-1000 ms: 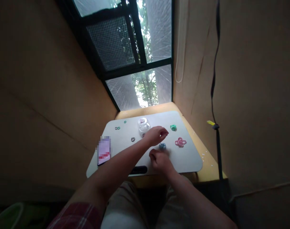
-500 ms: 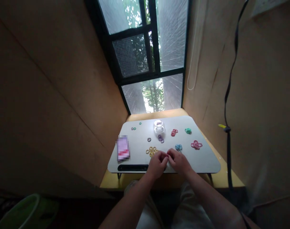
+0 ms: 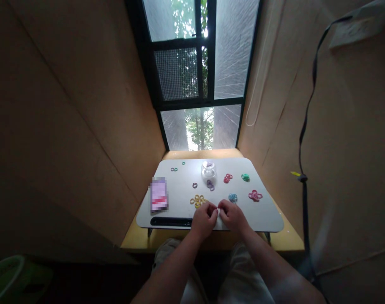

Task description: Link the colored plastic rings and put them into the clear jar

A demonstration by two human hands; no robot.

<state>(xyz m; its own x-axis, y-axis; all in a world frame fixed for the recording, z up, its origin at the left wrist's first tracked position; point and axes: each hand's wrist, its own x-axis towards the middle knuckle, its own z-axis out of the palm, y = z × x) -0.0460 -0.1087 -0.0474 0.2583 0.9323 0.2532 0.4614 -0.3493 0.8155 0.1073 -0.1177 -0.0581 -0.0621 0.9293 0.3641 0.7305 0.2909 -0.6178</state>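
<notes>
Over the near edge of the white table, my left hand [image 3: 205, 217] and my right hand [image 3: 230, 214] meet fingertip to fingertip. Both are closed in a pinch; a small reddish spot shows between the tips, too small to name. Just beyond my left hand lies a cluster of yellow bands [image 3: 197, 200], partly covered by it. A small heap of light-blue bands [image 3: 233, 197] sits just past my right hand. Pink bands [image 3: 255, 195] lie farther right. Purple bands [image 3: 210, 185] are near a clear round container [image 3: 208, 169] toward the back.
The white folding table [image 3: 176, 202] stands on a yellow ledge by the window. Red bands [image 3: 228, 178], green bands [image 3: 245, 177] and a few single rings [image 3: 174, 169] are spread about. At left are a blurred-out pinkish item [image 3: 159, 194] and a black slot [image 3: 171, 221]. A dark cord [image 3: 303, 139] hangs right.
The whole view has shifted slightly, so the table and hands sit a little farther left. My hands remain pinched together at the same spot by the bands; nothing else has visibly moved.
</notes>
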